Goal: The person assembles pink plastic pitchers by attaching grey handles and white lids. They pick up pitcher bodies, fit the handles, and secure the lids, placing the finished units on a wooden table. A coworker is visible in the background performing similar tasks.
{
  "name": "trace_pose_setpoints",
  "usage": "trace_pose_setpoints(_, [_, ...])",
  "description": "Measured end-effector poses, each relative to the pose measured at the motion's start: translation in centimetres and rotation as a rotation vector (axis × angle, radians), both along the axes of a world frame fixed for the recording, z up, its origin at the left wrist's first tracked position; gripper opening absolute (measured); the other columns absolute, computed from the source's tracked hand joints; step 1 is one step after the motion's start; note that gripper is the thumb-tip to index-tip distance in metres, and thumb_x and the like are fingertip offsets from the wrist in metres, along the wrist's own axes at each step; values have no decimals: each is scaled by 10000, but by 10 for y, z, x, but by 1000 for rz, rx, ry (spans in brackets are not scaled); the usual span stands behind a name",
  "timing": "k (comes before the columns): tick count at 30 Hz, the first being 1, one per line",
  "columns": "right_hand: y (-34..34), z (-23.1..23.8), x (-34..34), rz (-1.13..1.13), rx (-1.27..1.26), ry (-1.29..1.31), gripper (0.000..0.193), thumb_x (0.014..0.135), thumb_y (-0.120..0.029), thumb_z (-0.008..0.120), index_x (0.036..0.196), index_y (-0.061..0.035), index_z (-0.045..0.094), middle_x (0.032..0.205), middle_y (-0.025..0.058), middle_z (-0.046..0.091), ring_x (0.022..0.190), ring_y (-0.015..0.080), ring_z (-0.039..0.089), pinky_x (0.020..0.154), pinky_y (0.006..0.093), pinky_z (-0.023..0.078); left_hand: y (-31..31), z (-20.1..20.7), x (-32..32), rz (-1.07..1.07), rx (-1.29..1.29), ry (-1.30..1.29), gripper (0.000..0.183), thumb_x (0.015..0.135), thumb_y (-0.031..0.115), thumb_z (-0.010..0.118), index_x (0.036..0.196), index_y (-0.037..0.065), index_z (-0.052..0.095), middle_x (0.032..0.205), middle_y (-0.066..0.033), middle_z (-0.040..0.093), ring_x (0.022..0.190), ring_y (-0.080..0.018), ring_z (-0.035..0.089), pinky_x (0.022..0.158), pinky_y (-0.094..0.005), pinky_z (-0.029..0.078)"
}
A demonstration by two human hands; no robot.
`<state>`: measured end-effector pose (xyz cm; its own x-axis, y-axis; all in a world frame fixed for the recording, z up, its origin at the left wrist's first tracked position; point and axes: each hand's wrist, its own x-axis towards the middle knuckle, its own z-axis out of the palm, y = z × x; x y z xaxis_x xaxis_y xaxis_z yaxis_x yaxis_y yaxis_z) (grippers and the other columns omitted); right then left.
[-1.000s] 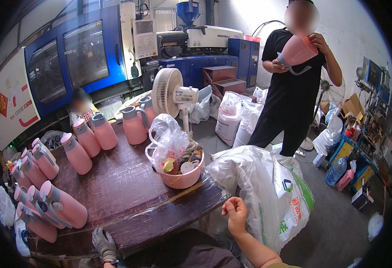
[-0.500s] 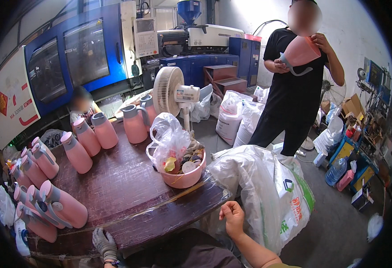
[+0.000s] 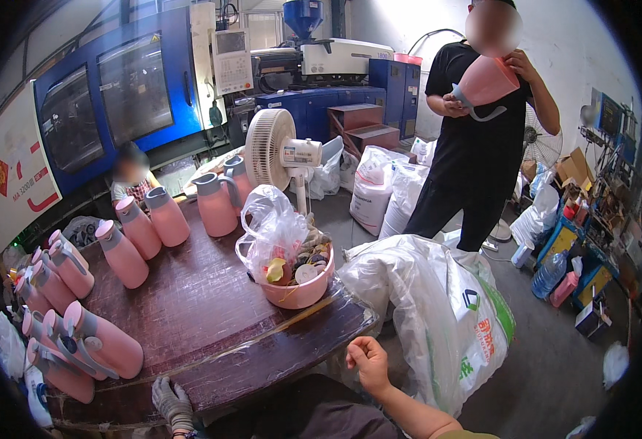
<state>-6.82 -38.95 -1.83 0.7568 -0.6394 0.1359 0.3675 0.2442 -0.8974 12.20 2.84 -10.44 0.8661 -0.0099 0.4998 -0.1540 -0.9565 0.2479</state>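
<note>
My left hand [image 3: 172, 401], in a grey knit glove, rests with fingers stretched over the near edge of the dark red table [image 3: 189, 322]. It is nearest a cluster of pink jugs [image 3: 114, 340] with grey handles at the near left corner. My right hand [image 3: 369, 364], bare, hovers just off the table's front right edge. Its fingers are curled in, and nothing shows in them. Close beyond it stands a pink basin [image 3: 303, 291] of small round parts, with a clear plastic bag [image 3: 268, 219] on top. Several more pink jugs [image 3: 123, 256] stand along the left and far sides.
A large white sack [image 3: 438, 307] bulges beside the table on the right. Behind the table stand a white fan [image 3: 270, 150] and a blue machine [image 3: 142, 91]. A person in black [image 3: 475, 146] holds a pink jug body [image 3: 486, 82]. Another person [image 3: 132, 175] is at the far left.
My right hand has shifted slightly left and down, its fingers still curled. The whole view has moved a little. My left hand stays at the table edge, and the person in black still holds the jug body.
</note>
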Motion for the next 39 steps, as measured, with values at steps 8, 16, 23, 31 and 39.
trace_pose_setpoints(8, [11,-2,3,93,-16,76,101,934,-118,590,928,-22,559,728,21,591,604,74,534,574,206,450,1,1,-2,15,3,14,319,797,181,622,1093,83,554,1250,-168,532,1190,-355,467,1012,-476,351])
trace_pose_setpoints(16, [21,-14,4,199,12,105,154,961,-165,554,890,-35,592,719,11,583,594,69,516,563,200,437,0,2,-1,9,7,16,334,797,178,621,1108,72,563,1253,-171,531,1196,-357,461,1020,-476,344])
trace_pose_setpoints(23, [39,-13,12,163,-7,187,139,964,-122,514,1004,-20,600,805,34,630,633,66,539,604,200,459,0,5,-2,15,-15,51,341,802,185,622,1119,70,564,1267,-166,527,1209,-355,450,1034,-475,330])
trace_pose_setpoints(31, [40,-34,11,300,6,202,220,892,4,450,1057,-19,594,918,42,622,710,77,552,673,213,474,-3,8,-4,-2,27,-2,318,809,170,609,1105,62,562,1222,-179,540,1165,-360,478,1002,-458,362])
trace_pose_setpoints(39, [49,-39,11,414,15,256,206,909,-39,470,1070,-18,598,915,43,622,724,82,552,693,224,478,-3,7,-4,-2,47,-22,305,822,165,596,1108,63,561,1208,-187,545,1154,-364,485,990,-456,373])
